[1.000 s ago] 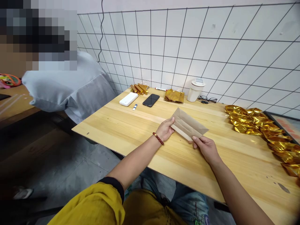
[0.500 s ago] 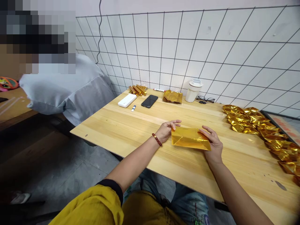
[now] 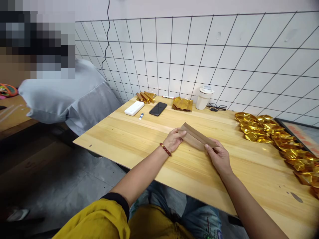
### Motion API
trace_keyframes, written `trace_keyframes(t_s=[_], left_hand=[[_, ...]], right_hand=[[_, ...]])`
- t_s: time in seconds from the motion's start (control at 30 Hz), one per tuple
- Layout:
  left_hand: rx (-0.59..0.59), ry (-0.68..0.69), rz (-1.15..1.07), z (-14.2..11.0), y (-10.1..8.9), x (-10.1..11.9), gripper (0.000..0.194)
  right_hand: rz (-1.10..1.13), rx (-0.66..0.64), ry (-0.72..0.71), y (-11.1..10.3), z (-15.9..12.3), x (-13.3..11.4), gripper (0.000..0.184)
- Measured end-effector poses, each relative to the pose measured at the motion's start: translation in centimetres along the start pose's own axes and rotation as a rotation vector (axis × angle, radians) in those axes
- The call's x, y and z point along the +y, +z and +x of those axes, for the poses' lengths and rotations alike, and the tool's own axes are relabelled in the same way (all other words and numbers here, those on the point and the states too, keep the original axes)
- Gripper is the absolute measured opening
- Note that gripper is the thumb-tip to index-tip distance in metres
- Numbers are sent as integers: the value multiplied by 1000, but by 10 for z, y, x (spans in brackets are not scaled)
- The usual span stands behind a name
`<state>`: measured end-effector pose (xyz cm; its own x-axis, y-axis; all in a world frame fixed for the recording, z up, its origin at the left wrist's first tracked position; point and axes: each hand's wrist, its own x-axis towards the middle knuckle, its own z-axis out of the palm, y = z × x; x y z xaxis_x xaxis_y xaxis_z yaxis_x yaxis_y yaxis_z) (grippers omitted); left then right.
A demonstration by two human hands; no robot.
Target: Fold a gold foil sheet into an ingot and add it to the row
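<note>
A folded strip of paper [image 3: 195, 137], brown side up, lies low over the wooden table [image 3: 139, 139] in front of me. My left hand [image 3: 174, 140], with a red bead bracelet on the wrist, pinches its left end. My right hand [image 3: 217, 156] grips its right end with fingers curled over the fold. The paper is narrow and creased lengthwise.
A row of folded gold foil pieces [image 3: 274, 136] runs along the table's right side. At the back stand a white cup [image 3: 203, 97], glasses [image 3: 217, 107], a gold stack [image 3: 182, 104], a phone [image 3: 158, 108], a white power bank [image 3: 134, 108]. A person in grey [image 3: 72, 96] sits at left.
The paper went from brown side up to gold side up and back to brown, and it is folded narrower now. Both hands stayed on its ends.
</note>
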<state>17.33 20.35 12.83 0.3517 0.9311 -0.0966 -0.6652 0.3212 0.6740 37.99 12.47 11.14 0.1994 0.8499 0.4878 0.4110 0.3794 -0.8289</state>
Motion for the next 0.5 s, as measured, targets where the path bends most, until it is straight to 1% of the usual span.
trace_keyframes(t_s=[0.13, 0.2, 0.27, 0.33, 0.37, 0.4, 0.5], left_hand=[[0, 22, -28, 0, 0, 2, 38], [-7, 19, -31, 0, -1, 2, 37], [-26, 1, -20, 0, -1, 1, 35], [-57, -12, -6, 0, -2, 0, 38], [-70, -16, 0, 0, -2, 0, 42], [-78, -23, 7, 0, -2, -1, 45], [-104, -47, 25, -4, -1, -1, 56]], right_hand=[[-39, -93, 121, 2, -3, 2, 34], [-64, -95, 134, 2, -4, 2, 34], [-87, -52, 39, 1, -3, 2, 27], [-97, 15, -104, -1, -1, 1, 17], [-96, 46, -157, -2, 0, 0, 15], [-92, 70, -188, -3, 0, -1, 16], [-87, 129, -216, -6, 0, -2, 20]])
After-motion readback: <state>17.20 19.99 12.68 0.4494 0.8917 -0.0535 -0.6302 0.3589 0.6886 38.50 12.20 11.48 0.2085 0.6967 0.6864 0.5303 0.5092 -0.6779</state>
